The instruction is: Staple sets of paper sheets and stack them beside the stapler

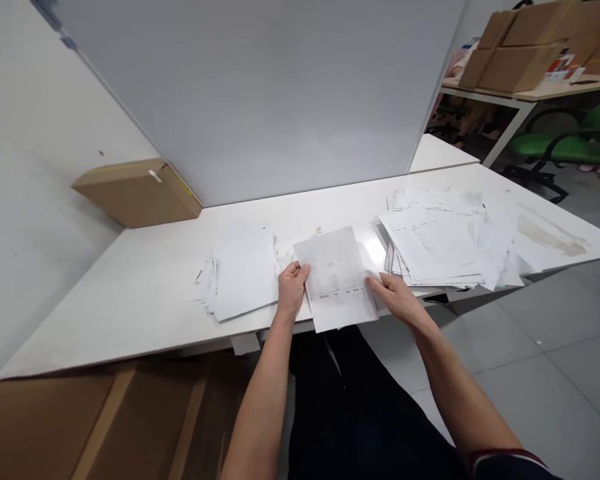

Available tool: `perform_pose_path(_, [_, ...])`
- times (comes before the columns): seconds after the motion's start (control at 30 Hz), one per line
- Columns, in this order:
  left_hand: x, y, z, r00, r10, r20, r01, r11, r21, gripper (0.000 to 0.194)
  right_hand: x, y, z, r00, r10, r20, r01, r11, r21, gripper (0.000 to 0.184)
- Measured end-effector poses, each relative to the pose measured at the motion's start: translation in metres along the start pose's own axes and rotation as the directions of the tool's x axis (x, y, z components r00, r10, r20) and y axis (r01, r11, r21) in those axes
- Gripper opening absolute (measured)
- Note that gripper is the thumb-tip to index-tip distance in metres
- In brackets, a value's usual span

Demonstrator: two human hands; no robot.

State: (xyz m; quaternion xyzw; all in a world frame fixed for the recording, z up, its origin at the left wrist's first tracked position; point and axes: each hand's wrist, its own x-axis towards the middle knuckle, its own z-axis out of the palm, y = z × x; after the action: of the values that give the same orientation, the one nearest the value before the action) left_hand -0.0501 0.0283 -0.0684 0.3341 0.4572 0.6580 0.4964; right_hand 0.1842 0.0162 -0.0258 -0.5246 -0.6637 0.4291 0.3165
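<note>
A printed sheet of paper with rows of text is held up over the table's front edge. My left hand pinches its left edge between thumb and fingers. On the other side, my right hand is closed on the right edge, where another sheet shows partly behind the first. To the left lies a stack of papers with a blank top sheet and uneven edges. A larger, messier pile of printed papers spreads to the right of my right hand.
The white table runs up to a large whiteboard. A cardboard box leans at the back left, and more cardboard boxes sit below the front left edge. At right are a green chair and stacked boxes on another table.
</note>
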Motion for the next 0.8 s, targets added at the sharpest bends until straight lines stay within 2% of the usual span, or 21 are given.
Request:
perform_pose_path(0.07, [0.0, 0.0, 0.0, 0.999, -0.015, -0.029, 0.015, 1.0, -0.012, 0.034, -0.001, 0.003, -0.006, 0.97, -0.065, -0.234, -0.001, 0.962, -0.272, 0.042])
perform_pose_path(0.13, [0.001, 0.0, 0.0, 0.998, -0.029, -0.051, 0.027, 0.999, -0.033, 0.033, -0.006, 0.001, -0.016, 0.879, -0.19, -0.438, 0.004, 0.921, -0.39, 0.037])
perform_pose_path(0.2, [0.001, 0.001, 0.0, 0.997, -0.031, -0.065, 0.029, 0.999, -0.041, 0.033, -0.013, -0.004, -0.026, 0.765, -0.259, -0.59, 0.082, 0.948, -0.309, 0.031])
perform_pose_path(0.23, [0.001, 0.001, 0.001, 0.997, -0.03, -0.069, 0.028, 0.999, -0.035, 0.033, -0.016, -0.007, -0.029, 0.721, -0.25, -0.646, 0.154, 0.967, -0.202, 0.03])
perform_pose_path(0.27, [0.002, 0.001, 0.001, 0.997, -0.033, -0.069, 0.032, 0.999, -0.025, 0.033, -0.018, -0.01, -0.031, 0.7, -0.218, -0.68, 0.233, 0.97, -0.07, 0.031])
perform_pose_path(0.3, [0.002, 0.002, 0.001, 0.997, -0.039, -0.065, 0.039, 0.999, -0.015, 0.034, -0.018, -0.012, -0.03, 0.708, -0.175, -0.684, 0.302, 0.951, 0.07, 0.033])
perform_pose_path(0.33, [0.002, 0.002, 0.001, 0.997, -0.046, -0.058, 0.046, 0.999, -0.009, 0.034, -0.017, -0.013, -0.028, 0.748, -0.135, -0.649, 0.34, 0.919, 0.2, 0.034])
perform_pose_path(0.37, [0.002, 0.003, 0.002, 0.997, -0.05, -0.051, 0.049, 0.999, -0.008, 0.035, -0.014, -0.013, -0.024, 0.811, -0.106, -0.576, 0.332, 0.893, 0.303, 0.035])
perform_pose_path(0.43, [0.001, 0.004, 0.002, 0.998, -0.041, -0.04, 0.041, 0.999, -0.008, 0.035, -0.005, -0.008, -0.011, 0.941, -0.047, -0.335, 0.181, 0.905, 0.384, 0.033])
perform_pose_path(0.47, [0.001, 0.004, 0.002, 0.999, -0.031, -0.04, 0.031, 1.0, -0.007, 0.034, 0.0, -0.005, -0.003, 0.976, -0.004, -0.218, 0.086, 0.926, 0.367, 0.031])
perform_pose_path(0.5, [0.0, 0.004, 0.002, 0.999, -0.021, -0.043, 0.021, 1.0, -0.007, 0.033, 0.004, -0.001, 0.005, 0.991, 0.038, -0.132, 0.007, 0.945, 0.327, 0.029])
perform_pose_path(0.57, [0.0, 0.003, 0.002, 0.999, -0.013, -0.051, 0.012, 1.0, -0.017, 0.032, 0.01, 0.006, 0.019, 0.994, 0.087, -0.072, -0.068, 0.971, 0.231, 0.028])
perform_pose_path(0.67, [0.0, 0.0, 0.0, 0.999, 0.0, -0.052, 0.0, 1.0, -0.012, 0.033, 0.013, 0.012, 0.03, 0.991, 0.063, -0.119, -0.051, 0.994, 0.1, 0.029])
perform_pose_path(0.8, [0.002, -0.003, -0.003, 0.998, 0.033, -0.051, -0.03, 0.998, 0.058, 0.032, 0.014, 0.013, 0.034, 0.99, 0.013, -0.142, -0.022, 0.998, -0.058, 0.031])
